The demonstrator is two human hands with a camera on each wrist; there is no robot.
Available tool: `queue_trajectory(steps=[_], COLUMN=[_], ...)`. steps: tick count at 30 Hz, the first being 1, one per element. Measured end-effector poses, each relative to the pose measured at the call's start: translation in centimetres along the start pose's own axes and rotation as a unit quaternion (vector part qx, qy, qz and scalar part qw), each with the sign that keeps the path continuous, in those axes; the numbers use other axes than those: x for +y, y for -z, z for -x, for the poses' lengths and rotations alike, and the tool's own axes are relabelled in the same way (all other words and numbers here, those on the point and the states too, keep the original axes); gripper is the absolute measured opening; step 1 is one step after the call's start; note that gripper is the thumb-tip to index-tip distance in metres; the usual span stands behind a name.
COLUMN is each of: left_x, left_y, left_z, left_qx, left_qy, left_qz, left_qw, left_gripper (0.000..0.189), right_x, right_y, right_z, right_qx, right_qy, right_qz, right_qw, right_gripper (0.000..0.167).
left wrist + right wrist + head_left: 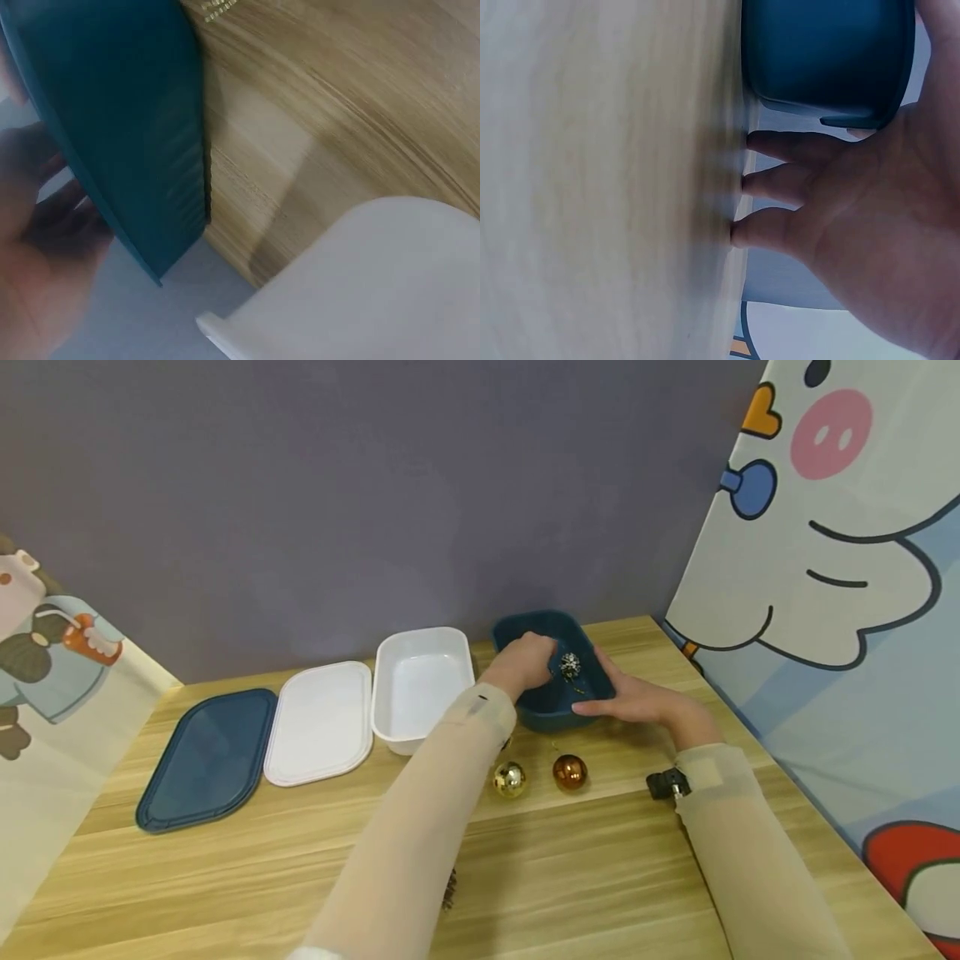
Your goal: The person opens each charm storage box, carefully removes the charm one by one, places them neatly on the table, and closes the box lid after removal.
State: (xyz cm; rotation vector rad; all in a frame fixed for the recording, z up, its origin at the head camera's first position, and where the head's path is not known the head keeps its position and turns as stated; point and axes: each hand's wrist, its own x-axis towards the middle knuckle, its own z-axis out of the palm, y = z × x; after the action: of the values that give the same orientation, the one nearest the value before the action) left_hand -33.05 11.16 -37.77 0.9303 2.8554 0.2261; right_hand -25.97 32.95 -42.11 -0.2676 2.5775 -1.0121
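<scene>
My left hand (528,660) reaches over the left rim of a dark blue plastic box (551,720); its fingertips are hidden inside, and I cannot tell whether they hold anything. A shiny silvery ornament (570,667) with a gold loop lies in the box, just right of these fingers. From the right, my right hand (637,697) steadies the box at its near corner, thumb along the front rim. In the right wrist view its outer fingers (769,229) stretch down to the table beside the box wall (825,52). A gold ball (510,779) and a copper-coloured ball (570,772) lie in front.
A white box (423,685) stands left of the blue one. Further left lie a white lid (321,722) and a dark blue lid (208,760). A brown pine cone (450,891) shows partly behind the left sleeve. A grey wall (375,510) bounds the table's back.
</scene>
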Motion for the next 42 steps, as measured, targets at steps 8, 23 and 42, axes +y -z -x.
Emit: queue_trajectory(steps=[8, 23, 42], left_x=[0.5, 1.4, 2.0], left_y=[-1.0, -1.5, 2.7], left_z=[0.0, -0.5, 1.5], left_qx=[-0.038, -0.017, 0.047], left_qy=[0.034, 0.026, -0.002], left_qz=[-0.017, -0.017, 0.163], left_qw=[0.9985, 0.9994, 0.9855], left_gripper=[0.028, 0.029, 0.057], right_x=[-0.4, -0.2, -0.3], right_y=[0.0, -0.1, 0.1], right_z=[0.3, 0.1, -0.1], right_qx=[-0.002, -0.001, -0.018], right_qy=[-0.009, -0.004, 0.000], right_qz=[0.009, 0.000, -0.012], right_qw=[0.9999, 1.0000, 0.9998], right_gripper=[0.126, 0.125, 0.123])
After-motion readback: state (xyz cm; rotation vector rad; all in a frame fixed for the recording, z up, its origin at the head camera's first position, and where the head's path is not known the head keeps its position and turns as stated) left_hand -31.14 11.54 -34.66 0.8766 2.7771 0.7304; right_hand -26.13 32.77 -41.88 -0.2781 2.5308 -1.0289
